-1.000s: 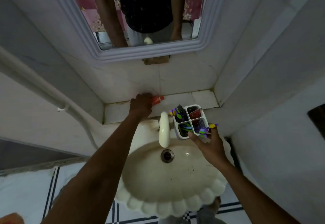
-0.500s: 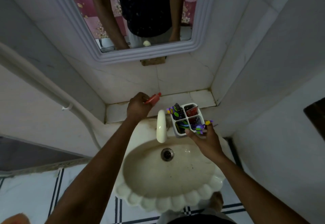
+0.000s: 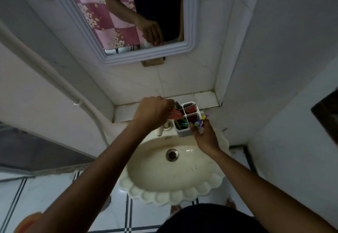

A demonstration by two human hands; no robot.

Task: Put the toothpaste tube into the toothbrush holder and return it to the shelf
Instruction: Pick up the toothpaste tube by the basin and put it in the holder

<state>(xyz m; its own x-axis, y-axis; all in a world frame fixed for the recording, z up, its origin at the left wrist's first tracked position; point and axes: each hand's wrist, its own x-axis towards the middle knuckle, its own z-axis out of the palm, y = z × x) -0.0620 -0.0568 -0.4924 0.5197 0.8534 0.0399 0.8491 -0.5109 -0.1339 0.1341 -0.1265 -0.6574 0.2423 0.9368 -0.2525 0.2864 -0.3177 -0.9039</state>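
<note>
A white toothbrush holder [image 3: 184, 133] with four compartments hangs above the back of the sink, and my right hand [image 3: 204, 137] grips its near right side. Several colourful toothbrushes stick up from it. My left hand [image 3: 152, 113] is closed on a red toothpaste tube [image 3: 175, 116], whose end points into the holder's far left compartment. Most of the tube is hidden by my fist. The tiled shelf [image 3: 204, 98] runs along the wall just behind the holder.
A cream scalloped sink [image 3: 175, 174] with a drain lies below my hands. Its tap [image 3: 161, 131] stands left of the holder, partly under my left wrist. A framed mirror [image 3: 144, 57] hangs on the wall above the shelf. A white pipe [image 3: 80, 103] runs down the left wall.
My left hand lifted the toothpaste tube off the shelf and carried it right to the holder's far left compartment. My right hand kept hold of the holder, which has risen slightly towards the shelf.
</note>
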